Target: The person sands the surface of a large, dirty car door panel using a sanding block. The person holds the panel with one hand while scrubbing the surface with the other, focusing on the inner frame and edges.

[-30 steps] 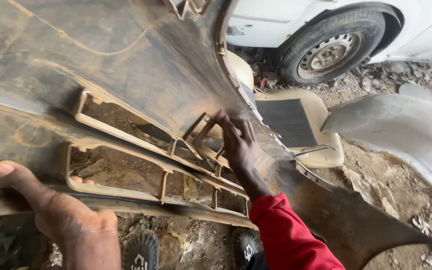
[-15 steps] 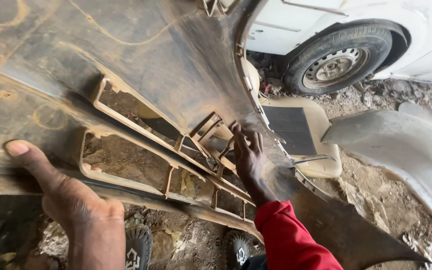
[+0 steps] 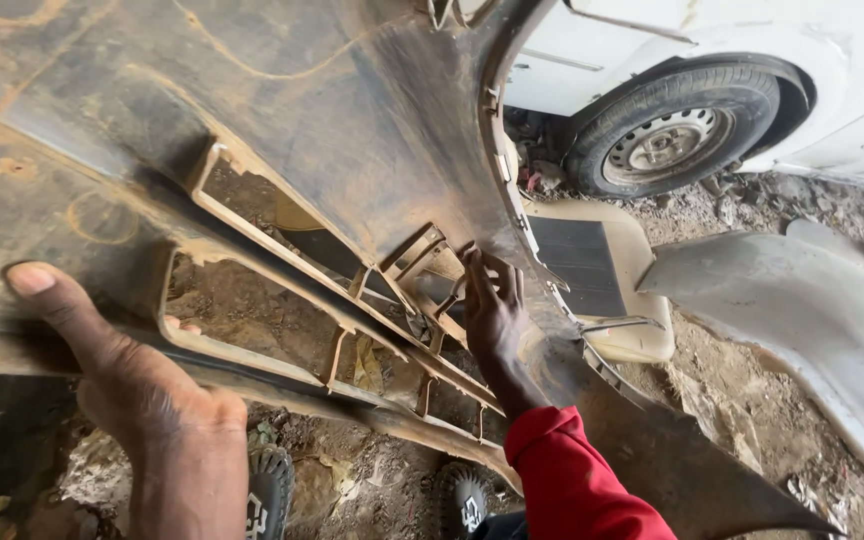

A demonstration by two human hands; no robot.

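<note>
Bumper upside-down, propped over dirt. Left hand grips its lower edge, thumb up; right hand fingers pressed inside its grille slats. Brace left firmly; work slats gently.

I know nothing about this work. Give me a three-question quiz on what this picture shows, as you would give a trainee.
1. True or false: the left hand grips the lower edge of the dusty bumper panel.
2. What does the right hand touch? A) the car wheel B) the grille slats in the panel C) the grey panel on the ground
3. What colour is the sleeve on the right arm?

Key: 1 true; 2 B; 3 red.
</note>
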